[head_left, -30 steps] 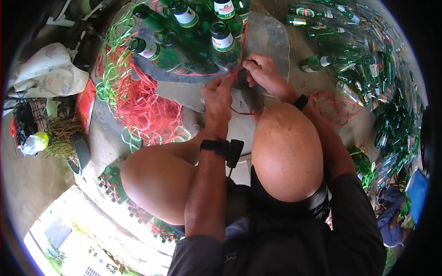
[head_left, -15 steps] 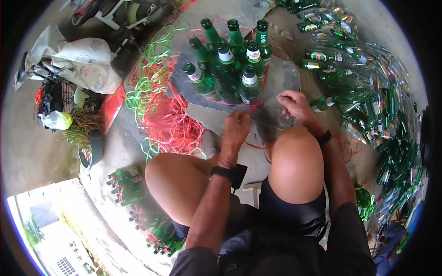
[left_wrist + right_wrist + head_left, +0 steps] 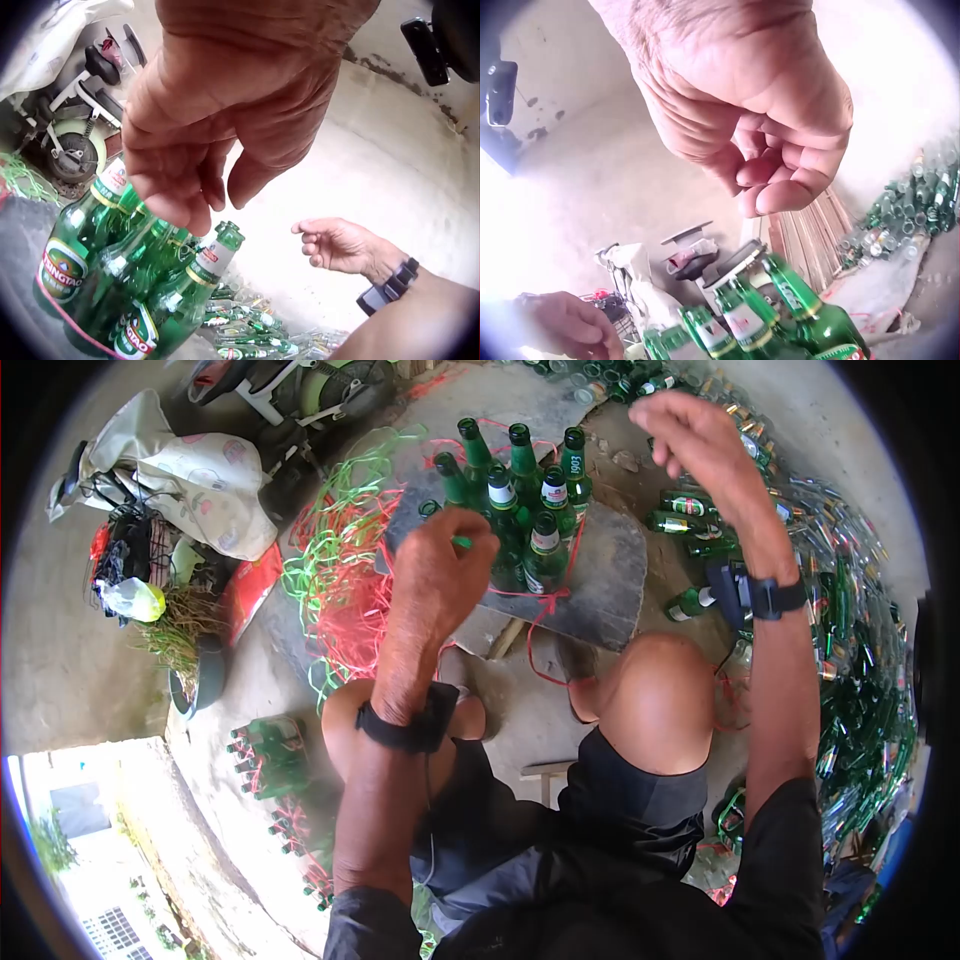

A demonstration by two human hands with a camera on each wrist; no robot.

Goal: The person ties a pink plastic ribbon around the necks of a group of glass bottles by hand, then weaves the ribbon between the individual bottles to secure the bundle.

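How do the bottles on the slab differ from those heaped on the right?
The slab bottles stand upright; the heaped bottles mostly lie down. A red strap rings the slab bottles; the heaped bottles look loose. The slab bottles form a small, tight group; the heaped bottles spread widely. Both include green glass.

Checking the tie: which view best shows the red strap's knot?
The head view: the knot shows unobstructed beside the bottles. Left wrist shows only part of the strap, no knot; right wrist shows no knot.

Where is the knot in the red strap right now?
In the head view, the knot is just right of centre, at the foot of the nearest bundled green Tsingtao bottle, toward the near edge of the grey stone slab.
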